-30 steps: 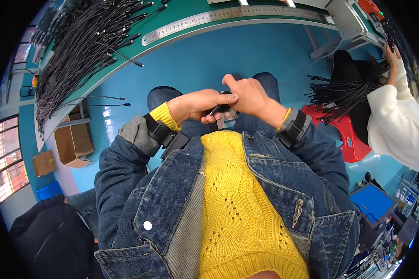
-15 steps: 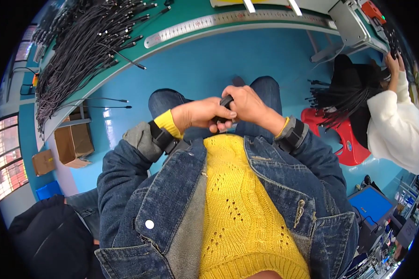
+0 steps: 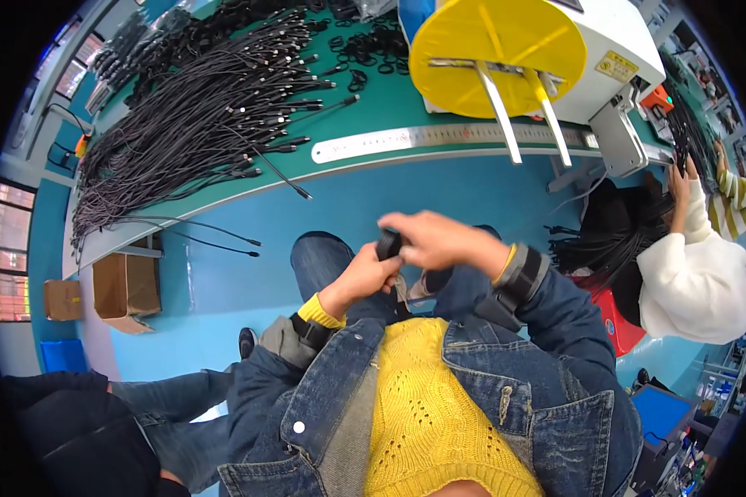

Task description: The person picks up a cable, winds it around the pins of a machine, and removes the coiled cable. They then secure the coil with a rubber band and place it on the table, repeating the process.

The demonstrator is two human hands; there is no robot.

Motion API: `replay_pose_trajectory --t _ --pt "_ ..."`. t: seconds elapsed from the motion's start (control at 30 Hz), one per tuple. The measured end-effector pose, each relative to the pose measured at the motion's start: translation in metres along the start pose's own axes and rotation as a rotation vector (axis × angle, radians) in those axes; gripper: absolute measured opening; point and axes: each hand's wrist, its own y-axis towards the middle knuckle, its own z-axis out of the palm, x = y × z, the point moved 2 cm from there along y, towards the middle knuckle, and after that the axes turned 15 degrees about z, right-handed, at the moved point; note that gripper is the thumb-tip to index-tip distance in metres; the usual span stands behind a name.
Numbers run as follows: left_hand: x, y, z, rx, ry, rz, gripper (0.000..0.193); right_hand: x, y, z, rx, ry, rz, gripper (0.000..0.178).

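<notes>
In front of my lap both hands are on a coiled black cable [image 3: 388, 243], a small tight loop mostly covered by fingers. My left hand [image 3: 363, 273] grips it from below and the left, with its fingers curled. My right hand [image 3: 439, 238] reaches over from the right, slightly blurred, fingers bent round the coil's top and right side. Past my hands, on the green bench [image 3: 352, 120], lies a large heap of black cables [image 3: 199, 124] with metal-tipped plugs. A few cable ends hang over the bench's near edge.
A steel ruler [image 3: 389, 142] lies along the bench edge. Behind it stands a white machine [image 3: 622, 33] with a yellow disc [image 3: 497, 50] and two protruding metal rods. Cardboard boxes [image 3: 126, 286] sit at left. A seated person in white [image 3: 692, 290] is at right; another person's legs [image 3: 182, 414] are at lower left.
The view has tilted up, showing more of the bench and the yellow disc. My right hand has shifted its hold on the coil, its forearm now further up and across; the left still grips it.
</notes>
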Motion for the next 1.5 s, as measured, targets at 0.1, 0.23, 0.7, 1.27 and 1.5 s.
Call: replay_pose_trajectory --t 0.1,0.23,0.7,1.27,1.5 --pt "-0.006 -0.007 -0.025 -0.254 -0.373 0.208 0.01 0.012 0.062 -0.039 -0.273 -0.041 -0.037 0.022" --pt "-0.019 -0.024 -0.036 -0.221 -0.388 0.211 0.014 0.002 0.156 -0.079 -0.806 -0.188 0.026 0.012" --pt "-0.148 0.148 -0.18 -0.497 0.639 0.778 0.014 -0.02 0.19 -0.072 -0.592 0.219 0.122 0.015" --pt "-0.162 0.207 -0.158 -0.469 1.197 0.705 0.022 -0.032 0.187 -0.068 -0.706 0.628 0.31 0.012" --pt "-0.15 0.203 -0.174 -0.653 1.147 0.666 0.025 -0.036 0.187 -0.067 -0.503 1.093 0.307 0.011"
